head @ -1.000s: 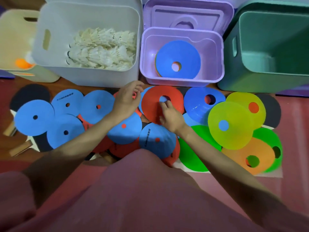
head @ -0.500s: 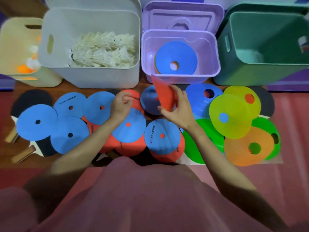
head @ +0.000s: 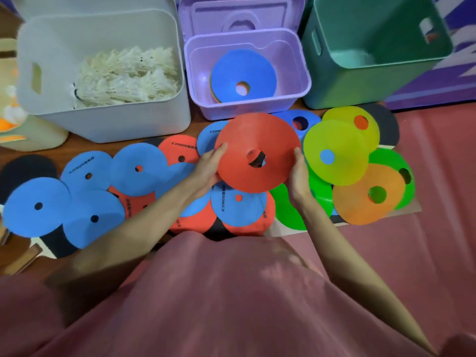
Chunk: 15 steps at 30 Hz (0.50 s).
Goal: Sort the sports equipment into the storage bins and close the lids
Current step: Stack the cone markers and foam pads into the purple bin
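1. The red disc cone [head: 257, 150] is sitting lifted above the scattered discs, just in front of the purple bin [head: 247, 73].
2. The left hand [head: 206, 168] is gripping its left rim, thumb on top.
3. The right hand [head: 298, 176] is clasping the right rim.
4. Both hands are curling around opposite edges.

A red disc [head: 257, 152], a lilac bin [head: 247, 73], a green bin [head: 373, 73], a seemingly white bin [head: 103, 112].

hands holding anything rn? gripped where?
Yes: the red disc cone, by its rim. Left hand grips the left edge, right hand the right edge.
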### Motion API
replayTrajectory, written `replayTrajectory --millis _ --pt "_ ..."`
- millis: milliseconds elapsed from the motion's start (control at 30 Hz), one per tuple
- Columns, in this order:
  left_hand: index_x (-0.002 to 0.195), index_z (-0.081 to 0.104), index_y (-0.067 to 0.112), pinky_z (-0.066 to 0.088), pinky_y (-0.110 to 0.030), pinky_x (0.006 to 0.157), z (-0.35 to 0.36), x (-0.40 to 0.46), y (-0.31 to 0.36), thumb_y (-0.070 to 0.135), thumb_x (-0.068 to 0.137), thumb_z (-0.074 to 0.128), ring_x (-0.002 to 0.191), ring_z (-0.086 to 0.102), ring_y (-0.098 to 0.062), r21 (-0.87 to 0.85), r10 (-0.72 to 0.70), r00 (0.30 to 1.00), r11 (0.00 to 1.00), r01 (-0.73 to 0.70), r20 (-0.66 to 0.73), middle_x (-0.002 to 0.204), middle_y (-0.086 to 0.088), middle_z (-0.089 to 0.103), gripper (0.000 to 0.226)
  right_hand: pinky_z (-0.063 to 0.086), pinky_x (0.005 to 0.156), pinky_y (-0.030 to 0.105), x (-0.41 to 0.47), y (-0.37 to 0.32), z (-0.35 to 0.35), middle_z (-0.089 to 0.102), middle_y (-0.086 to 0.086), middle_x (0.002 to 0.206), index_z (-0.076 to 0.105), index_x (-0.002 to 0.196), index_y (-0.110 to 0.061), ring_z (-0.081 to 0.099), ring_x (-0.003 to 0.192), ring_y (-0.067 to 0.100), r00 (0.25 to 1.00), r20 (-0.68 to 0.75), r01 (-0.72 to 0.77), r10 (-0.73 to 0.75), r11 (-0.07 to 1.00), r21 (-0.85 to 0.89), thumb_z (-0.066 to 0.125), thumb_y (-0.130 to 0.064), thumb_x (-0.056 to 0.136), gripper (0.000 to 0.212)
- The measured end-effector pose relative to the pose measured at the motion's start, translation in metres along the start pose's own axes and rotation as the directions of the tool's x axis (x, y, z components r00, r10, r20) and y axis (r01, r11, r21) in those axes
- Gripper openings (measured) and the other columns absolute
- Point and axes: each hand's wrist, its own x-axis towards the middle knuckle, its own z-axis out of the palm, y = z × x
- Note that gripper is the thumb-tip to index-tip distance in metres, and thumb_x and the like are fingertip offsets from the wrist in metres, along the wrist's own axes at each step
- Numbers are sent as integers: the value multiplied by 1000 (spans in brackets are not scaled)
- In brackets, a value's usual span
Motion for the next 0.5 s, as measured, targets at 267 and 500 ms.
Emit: replayTrajectory --millis 267,500 --pt "131 51 5 53 -39 92 28 0 -5 31 102 40 97 67 -20 -71 10 1000 997 -8 17 111 -12 67 40 37 51 26 13 20 -58 56 6 75 49 87 -12 50 58 18 933 -359 -48 2 992 -118 41 -30 98 22" --pt "127 56 15 54 -39 90 29 0 -5 59 91 46 106 66 -19 3 27 998 1000 -27 -60 118 -5 67 57 43 60 36 76 66 -127 67 18 95 61 82 -9 59 76 27 798 -599 -137 70 988 -68 56 -46 79 38"
